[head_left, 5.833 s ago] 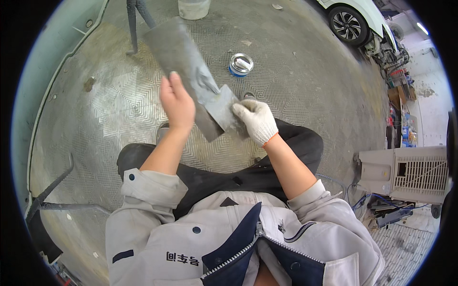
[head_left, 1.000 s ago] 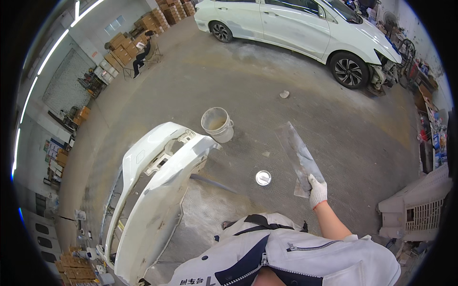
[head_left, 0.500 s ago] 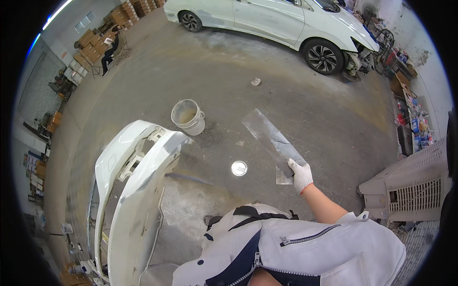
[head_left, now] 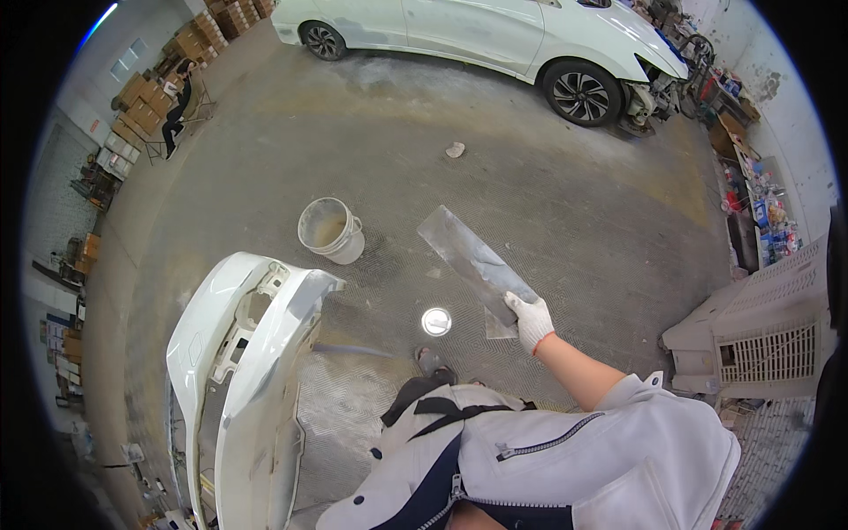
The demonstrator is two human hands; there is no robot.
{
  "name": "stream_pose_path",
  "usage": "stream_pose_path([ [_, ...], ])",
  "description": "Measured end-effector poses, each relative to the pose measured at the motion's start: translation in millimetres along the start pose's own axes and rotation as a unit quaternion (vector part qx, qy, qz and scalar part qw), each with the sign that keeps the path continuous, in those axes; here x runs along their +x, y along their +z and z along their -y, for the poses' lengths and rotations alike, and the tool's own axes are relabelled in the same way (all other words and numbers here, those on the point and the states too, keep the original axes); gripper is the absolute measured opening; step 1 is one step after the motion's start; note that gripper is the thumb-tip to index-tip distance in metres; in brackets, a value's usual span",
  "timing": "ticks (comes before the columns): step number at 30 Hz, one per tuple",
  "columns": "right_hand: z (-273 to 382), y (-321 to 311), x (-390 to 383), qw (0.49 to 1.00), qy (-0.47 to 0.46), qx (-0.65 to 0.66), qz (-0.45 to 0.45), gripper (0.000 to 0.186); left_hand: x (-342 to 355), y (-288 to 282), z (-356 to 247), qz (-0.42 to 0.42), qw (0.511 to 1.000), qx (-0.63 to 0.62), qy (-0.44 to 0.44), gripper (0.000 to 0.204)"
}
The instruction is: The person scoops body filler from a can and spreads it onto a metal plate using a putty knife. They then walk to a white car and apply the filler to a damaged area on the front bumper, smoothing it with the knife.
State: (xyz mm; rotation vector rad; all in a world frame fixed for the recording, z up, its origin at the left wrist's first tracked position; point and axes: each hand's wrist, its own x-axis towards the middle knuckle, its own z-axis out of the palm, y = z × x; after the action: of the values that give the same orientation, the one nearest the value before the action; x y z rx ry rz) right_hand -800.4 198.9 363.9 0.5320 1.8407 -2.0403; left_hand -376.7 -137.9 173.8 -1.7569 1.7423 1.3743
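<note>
My right hand, in a white knit glove, is closed round the near end of a long, flat grey metal plate. The plate points away to the upper left, over the floor, with pale smears along its surface. Below the grip a smaller thin rectangular blade sticks out; how it is held is hidden by the fingers. My left hand is out of view. To the left stands a white car bumper with grey, sanded-looking patches along its edge. Beyond it is a dirty white bucket.
A round white lid-like disc lies near my foot. Farther off are a pale lump and a white car without its front bumper. A beige slatted panel stands at right. A person sits near stacked boxes.
My view has shifted, so the bucket, car and disc sit further left and the bucket lower. My right hand keeps its grip on the plate. My foot has come into sight.
</note>
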Motion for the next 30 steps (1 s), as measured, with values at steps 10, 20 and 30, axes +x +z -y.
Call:
stream_pose_path([
  [10,44,19,42,0.989,-0.054,0.104,-0.091,0.034,37,-3,-358,0.134,0.928,0.012,0.346,0.036],
  [20,98,3,120,0.966,-0.050,0.084,-0.241,0.036,-212,-72,-776,-0.107,0.342,-0.131,0.924,0.018],
  [30,246,-8,310,0.971,-0.059,0.030,-0.231,0.051,-206,20,-961,-0.196,0.376,-0.109,0.899,0.022],
])
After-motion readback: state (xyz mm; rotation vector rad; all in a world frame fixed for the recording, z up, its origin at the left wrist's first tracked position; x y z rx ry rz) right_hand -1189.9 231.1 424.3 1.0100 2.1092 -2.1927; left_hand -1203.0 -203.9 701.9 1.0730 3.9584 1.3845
